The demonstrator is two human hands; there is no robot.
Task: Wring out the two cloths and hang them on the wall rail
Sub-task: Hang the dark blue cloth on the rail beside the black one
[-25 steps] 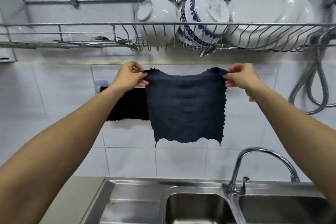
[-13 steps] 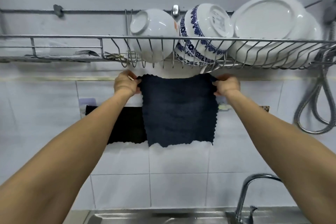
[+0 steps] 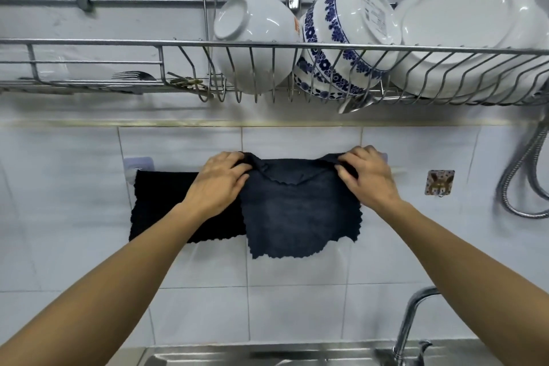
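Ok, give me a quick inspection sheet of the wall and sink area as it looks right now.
Surface: white tiled wall; steel sink at the bottom edge.
Job's things: black cloth hangs on the wall rail; dark blue cloth draped beside it, overlapping its right edge, top hem folded forward.
Clutter: dish rack above with white bowl, blue-patterned bowl, plates, fork.
Hands: left hand and right hand each grip a top corner of the dark blue cloth.
Cables: metal hose loops at right.
Surroundings: tap, wall hook.
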